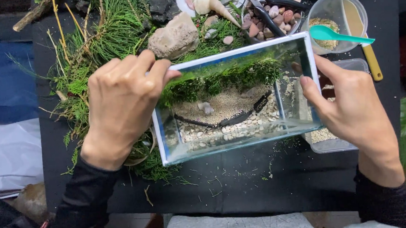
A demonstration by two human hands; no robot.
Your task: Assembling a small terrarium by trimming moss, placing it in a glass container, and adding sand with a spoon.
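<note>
Head view: small rectangular glass tank (239, 97) holding moss, sand and pale gravel, tilted above black table (263, 180). Gripped at left end by left hand (120, 102), at right end by right hand (348, 105). Right fingertips partly hidden behind glass; tan rock (174, 36) just beyond.

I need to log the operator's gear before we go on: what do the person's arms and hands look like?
Both hands are bare, with no gloves, rings or watch visible: the left hand and the right hand. Each arm wears a long black sleeve ending at the wrist, the left sleeve and the right sleeve. No markings show.
</note>
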